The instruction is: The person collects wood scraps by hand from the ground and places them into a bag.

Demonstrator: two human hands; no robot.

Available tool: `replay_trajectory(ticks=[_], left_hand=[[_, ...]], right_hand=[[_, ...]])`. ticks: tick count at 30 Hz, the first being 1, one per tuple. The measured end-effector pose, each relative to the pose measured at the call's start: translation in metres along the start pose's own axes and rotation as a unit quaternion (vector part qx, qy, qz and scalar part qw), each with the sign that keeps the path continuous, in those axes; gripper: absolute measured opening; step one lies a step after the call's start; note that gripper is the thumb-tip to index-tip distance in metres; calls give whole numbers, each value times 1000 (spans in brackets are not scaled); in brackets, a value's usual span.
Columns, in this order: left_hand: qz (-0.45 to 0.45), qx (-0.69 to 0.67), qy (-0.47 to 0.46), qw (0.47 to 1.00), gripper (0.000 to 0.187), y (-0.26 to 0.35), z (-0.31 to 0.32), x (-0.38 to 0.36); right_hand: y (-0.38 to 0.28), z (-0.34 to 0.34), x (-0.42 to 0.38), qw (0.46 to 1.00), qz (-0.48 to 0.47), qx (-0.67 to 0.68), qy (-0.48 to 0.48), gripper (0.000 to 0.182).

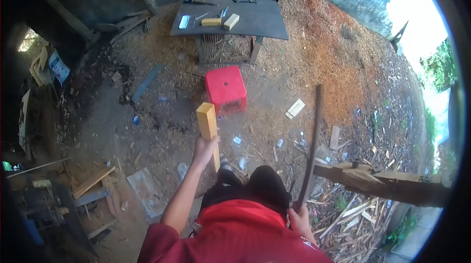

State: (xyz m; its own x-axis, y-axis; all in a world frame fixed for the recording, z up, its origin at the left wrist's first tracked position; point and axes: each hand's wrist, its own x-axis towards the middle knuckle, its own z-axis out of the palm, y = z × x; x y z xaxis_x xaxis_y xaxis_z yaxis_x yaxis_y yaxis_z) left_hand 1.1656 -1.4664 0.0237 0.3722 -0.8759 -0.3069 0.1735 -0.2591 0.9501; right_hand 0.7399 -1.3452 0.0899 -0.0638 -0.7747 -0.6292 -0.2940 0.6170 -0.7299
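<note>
My left hand (205, 150) is wrapped round a squared, yellowish wooden block (207, 121), which it holds upright in front of my legs. The block's lower end shows below my fingers, and its top overlaps the stool in this view. At my right side, my right hand (300, 220) grips the lower end of a long, dark, slightly curved bar (314, 145). This bar points up and away from me; its exact kind does not show.
A red plastic stool (226, 85) stands ahead. Behind it, a dark-topped table (260, 25) bears two wooden blocks, a phone (184, 22) and tools. A thick timber beam (373, 178) juts in from the right above wood scraps. Shavings and litter cover the ground.
</note>
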Motion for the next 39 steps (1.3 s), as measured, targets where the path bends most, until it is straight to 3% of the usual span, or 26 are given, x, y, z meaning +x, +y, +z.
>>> replay_trajectory(ticks=[5, 6, 10, 13, 15, 20, 26, 29, 31, 33, 34, 37, 39], left_hand=[[13, 37, 30, 999, 32, 24, 8, 49], [7, 44, 36, 998, 32, 30, 12, 59], [-17, 65, 60, 996, 33, 55, 33, 90], [1, 80, 116, 990, 33, 49, 50, 113], [15, 119, 155, 981, 33, 55, 58, 124], [-13, 155, 147, 977, 39, 66, 59, 165], [21, 152, 139, 978, 36, 83, 37, 238], [-45, 220, 81, 971, 33, 79, 0, 288], [-1, 183, 42, 982, 28, 78, -20, 325], [12, 203, -7, 979, 33, 89, -42, 355], [-10, 191, -28, 981, 38, 77, -55, 376], [42, 276, -76, 957, 39, 90, -83, 412], [19, 284, -147, 947, 45, 99, -98, 439]], right_hand=[[-34, 13, 84, 972, -56, -216, -73, 35], [-53, 17, 101, 960, -46, -266, -76, 30], [-47, 8, 201, 934, -87, -322, -126, 42], [-79, -3, 269, 869, -119, -464, -121, 45], [-106, -6, 303, 877, -140, -440, -129, 46], [-178, -6, 351, 881, -197, -408, -138, 45], [-247, 57, 404, 918, -209, -324, -90, 43], [-279, 100, 422, 943, -201, -258, -62, 36], [-298, 138, 430, 971, -150, -182, -42, 28], [-306, 174, 442, 973, -170, -152, 32, 25], [-307, 189, 450, 965, -172, -176, 92, 34], [-322, 222, 463, 947, -158, -219, 172, 35], [-320, 232, 478, 947, -127, -237, 178, 32]])
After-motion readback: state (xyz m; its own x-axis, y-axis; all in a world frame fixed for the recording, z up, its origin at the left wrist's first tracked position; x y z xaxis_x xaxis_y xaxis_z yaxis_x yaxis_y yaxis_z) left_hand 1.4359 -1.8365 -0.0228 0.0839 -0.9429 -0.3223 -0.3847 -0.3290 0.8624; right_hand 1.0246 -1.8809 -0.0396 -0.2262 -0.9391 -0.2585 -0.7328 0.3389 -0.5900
